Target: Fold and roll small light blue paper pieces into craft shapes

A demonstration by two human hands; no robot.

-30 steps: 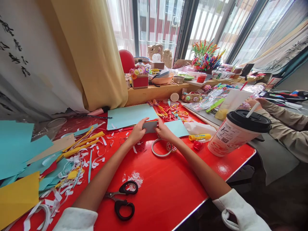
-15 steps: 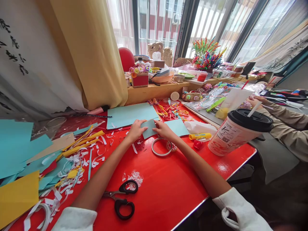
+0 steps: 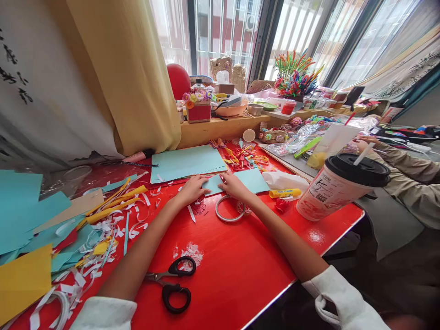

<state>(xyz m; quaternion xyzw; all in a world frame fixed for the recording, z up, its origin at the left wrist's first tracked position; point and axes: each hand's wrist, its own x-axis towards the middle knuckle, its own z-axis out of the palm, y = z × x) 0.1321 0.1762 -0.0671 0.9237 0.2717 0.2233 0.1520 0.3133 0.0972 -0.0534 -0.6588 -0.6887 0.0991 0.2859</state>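
Between my two hands is a small piece of light blue paper [image 3: 213, 184], now low over the red table. My left hand [image 3: 193, 189] grips its left edge, fingers bent and thumb at the near side. On its right edge my right hand [image 3: 234, 185] has its fingers and thumb closed. Another light blue sheet [image 3: 256, 180] lies partly behind the right hand. Just below the right hand is a pale tape ring [image 3: 229, 219], with a small red and white reel [image 3: 240, 207] beside it. Black-handled scissors [image 3: 175, 279] lie nearer to me, by my left forearm.
Blue sheets [image 3: 189, 162] are stacked behind my hands, with coloured scraps [image 3: 245, 156] beside them. Paper strips [image 3: 80, 279] cover the left side. A yellow glue stick [image 3: 284, 193] and a lidded cup [image 3: 338, 188] stand right. Another person's sleeves [image 3: 409, 176] show far right.
Both hands have lowered the small blue paper from a raised tilt to nearly flat, lining it up beside the other blue sheet. My left hand has shifted slightly left and down.
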